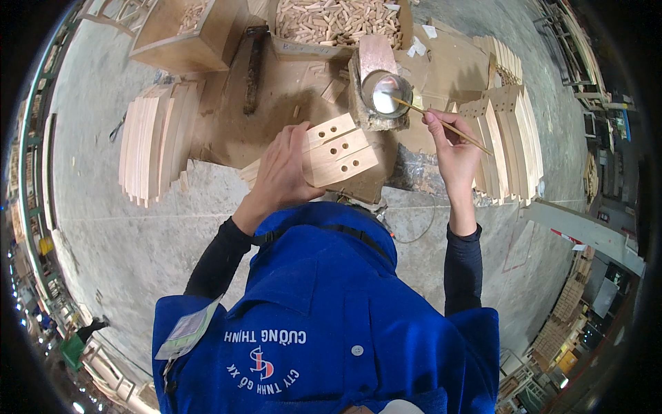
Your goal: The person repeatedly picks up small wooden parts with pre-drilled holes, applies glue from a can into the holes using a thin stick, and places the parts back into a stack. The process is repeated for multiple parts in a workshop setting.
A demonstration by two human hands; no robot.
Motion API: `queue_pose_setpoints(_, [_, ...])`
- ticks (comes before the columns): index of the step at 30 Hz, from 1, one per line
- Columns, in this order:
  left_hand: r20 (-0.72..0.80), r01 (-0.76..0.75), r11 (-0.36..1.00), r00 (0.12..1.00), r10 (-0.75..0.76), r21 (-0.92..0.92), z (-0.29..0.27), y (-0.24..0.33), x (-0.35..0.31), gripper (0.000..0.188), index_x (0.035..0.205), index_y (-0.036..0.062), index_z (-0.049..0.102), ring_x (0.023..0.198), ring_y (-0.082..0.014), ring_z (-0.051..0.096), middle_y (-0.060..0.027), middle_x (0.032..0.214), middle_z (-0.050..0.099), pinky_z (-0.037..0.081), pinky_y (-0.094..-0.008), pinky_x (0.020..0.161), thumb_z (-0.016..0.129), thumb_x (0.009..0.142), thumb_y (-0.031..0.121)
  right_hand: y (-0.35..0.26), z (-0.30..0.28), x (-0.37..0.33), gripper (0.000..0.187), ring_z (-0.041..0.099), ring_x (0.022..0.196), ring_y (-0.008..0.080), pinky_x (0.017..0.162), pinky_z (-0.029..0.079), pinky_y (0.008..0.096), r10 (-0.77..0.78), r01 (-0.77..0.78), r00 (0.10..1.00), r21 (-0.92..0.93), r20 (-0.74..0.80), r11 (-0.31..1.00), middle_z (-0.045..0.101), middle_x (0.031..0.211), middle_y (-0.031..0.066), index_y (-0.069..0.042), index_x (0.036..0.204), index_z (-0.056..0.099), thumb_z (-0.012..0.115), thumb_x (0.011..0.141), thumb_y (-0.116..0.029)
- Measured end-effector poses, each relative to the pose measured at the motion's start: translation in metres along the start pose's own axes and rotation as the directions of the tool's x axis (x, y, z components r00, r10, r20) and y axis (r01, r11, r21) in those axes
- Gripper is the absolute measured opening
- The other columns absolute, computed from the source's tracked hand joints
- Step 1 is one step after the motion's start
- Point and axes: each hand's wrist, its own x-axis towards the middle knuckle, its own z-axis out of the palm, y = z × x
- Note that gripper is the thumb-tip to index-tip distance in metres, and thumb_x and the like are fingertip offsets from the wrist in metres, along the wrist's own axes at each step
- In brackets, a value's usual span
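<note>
Fingers of my left hand (281, 165) wrap round several pale wooden pieces (341, 153) held side by side, their ends turned up with two drilled holes in each. My right hand (455, 141) pinches a thin wooden stick (452, 128). The stick's far tip reaches into a round container (387, 94) of white liquid, probably glue. That container rests on a small block-like stand, beside a flat wooden piece (376, 55). The held wood is to the left of the container and nearer to me.
Behind is a cardboard box (314, 52) full of wooden dowels. A hammer (255, 69) lies left of it, next to a wooden box (183, 52) with more dowels. Stacks of curved wooden slats stand at the left (155, 141) and right (507, 141) of the cardboard-covered worktop (276, 103).
</note>
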Motion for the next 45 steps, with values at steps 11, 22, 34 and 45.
queue_pose_setpoints(11, [0.1, 0.114, 0.99, 0.987, -0.122, 0.082, -0.04, 0.029, -0.023, 0.11, 0.148, 0.0022, 0.038, 0.113, -0.0405, 0.064, -0.0225, 0.129, 0.059, 0.054, -0.0474, 0.091, 0.089, 0.055, 0.035, 0.001, 0.0, -0.002, 0.016, 0.073, 0.086, 0.0131, 0.08, 0.056, 0.0271, -0.045, 0.047, 0.999, -0.137, 0.015, 0.989, 0.078, 0.093, 0.0076, -0.001, 0.105, 0.076, 0.076, 0.096, -0.014])
queue_pose_setpoints(22, [0.182, 0.226, 0.969, 0.953, -0.241, 0.098, -0.059, 0.055, -0.034, 0.11, 0.146, -0.0005, 0.041, 0.108, -0.0409, 0.067, -0.0227, 0.122, 0.064, 0.055, -0.0478, 0.087, 0.088, 0.054, 0.039, -0.008, 0.012, -0.008, 0.012, 0.078, 0.09, 0.0199, 0.076, 0.057, 0.0306, -0.138, 0.178, 0.981, -0.343, 0.138, 0.922, 0.078, 0.093, 0.0115, -0.001, 0.099, 0.075, 0.076, 0.094, -0.012])
queue_pose_setpoints(34, [0.219, 0.226, 0.969, 0.945, -0.244, 0.104, -0.057, 0.069, -0.037, 0.111, 0.146, -0.0017, 0.039, 0.108, -0.0412, 0.067, -0.0224, 0.123, 0.063, 0.055, -0.0496, 0.085, 0.087, 0.054, 0.038, 0.016, 0.013, -0.006, 0.018, 0.074, 0.103, 0.0232, 0.088, 0.061, 0.0305, 0.229, -0.247, 0.969, 0.395, 0.093, 0.885, 0.075, 0.112, 0.018, 0.005, 0.113, 0.066, 0.07, 0.099, -0.006])
queue_pose_setpoints(45, [0.224, 0.239, 0.961, 0.938, -0.266, 0.141, -0.055, 0.079, -0.037, 0.109, 0.146, 0.0002, 0.04, 0.11, -0.0425, 0.066, -0.0228, 0.124, 0.063, 0.055, -0.0503, 0.087, 0.088, 0.055, 0.036, 0.043, 0.003, 0.012, 0.02, 0.074, 0.104, 0.0244, 0.087, 0.061, 0.0299, 0.466, -0.464, 0.871, 0.575, 0.157, 0.674, 0.074, 0.117, 0.0192, 0.002, 0.115, 0.066, 0.067, 0.103, -0.014])
